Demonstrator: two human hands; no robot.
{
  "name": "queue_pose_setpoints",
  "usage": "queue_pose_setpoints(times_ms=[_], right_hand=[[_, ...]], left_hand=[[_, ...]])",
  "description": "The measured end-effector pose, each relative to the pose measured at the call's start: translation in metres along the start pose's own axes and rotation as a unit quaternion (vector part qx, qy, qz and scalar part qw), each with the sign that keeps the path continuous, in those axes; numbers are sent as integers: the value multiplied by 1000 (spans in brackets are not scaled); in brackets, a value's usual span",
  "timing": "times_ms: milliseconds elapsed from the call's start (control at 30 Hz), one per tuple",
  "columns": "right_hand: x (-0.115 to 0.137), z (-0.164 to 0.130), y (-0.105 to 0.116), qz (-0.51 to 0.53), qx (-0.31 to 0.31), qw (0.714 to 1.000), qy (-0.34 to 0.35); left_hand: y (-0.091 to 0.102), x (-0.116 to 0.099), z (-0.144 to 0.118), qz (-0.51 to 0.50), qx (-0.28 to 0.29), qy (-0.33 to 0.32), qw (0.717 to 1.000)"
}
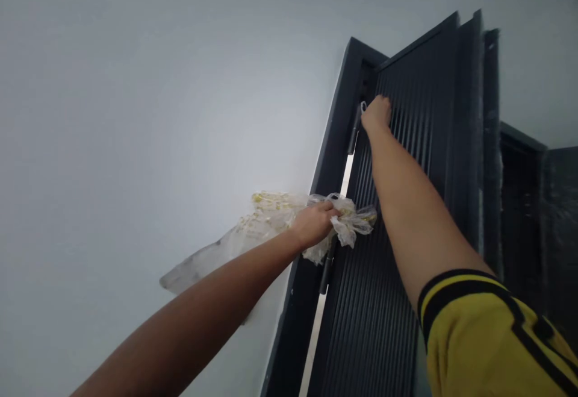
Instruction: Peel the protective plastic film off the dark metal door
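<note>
No readable text, brand, no. or sign can be made out. Yellow print is seen on the clear plastic bag (pixel 266 216), but it's too crumpled & blurred to be read; letters vs. pattern can't be told. No label is seen on the dark ribbed door (pixel 406 162), nor on the yellow sleeve (pixel 487 337).
</note>
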State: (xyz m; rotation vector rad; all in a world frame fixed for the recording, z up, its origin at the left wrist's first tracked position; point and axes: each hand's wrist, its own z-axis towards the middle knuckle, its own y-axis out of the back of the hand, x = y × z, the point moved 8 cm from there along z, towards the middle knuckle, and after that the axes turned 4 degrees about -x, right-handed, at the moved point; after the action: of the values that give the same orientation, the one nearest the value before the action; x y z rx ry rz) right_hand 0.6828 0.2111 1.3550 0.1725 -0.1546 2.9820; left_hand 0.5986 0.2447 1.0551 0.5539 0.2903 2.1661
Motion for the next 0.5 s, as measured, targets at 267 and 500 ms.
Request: queue_pose_setpoints(times_ms=[267, 500], right_hand=[[21, 58, -55, -244, 91, 950, 174], [21, 62, -60, -197, 48, 966, 161]], left_hand=[[-34, 48, 29, -144, 13, 15, 989], [-26, 52, 25, -104, 35, 99, 989]])
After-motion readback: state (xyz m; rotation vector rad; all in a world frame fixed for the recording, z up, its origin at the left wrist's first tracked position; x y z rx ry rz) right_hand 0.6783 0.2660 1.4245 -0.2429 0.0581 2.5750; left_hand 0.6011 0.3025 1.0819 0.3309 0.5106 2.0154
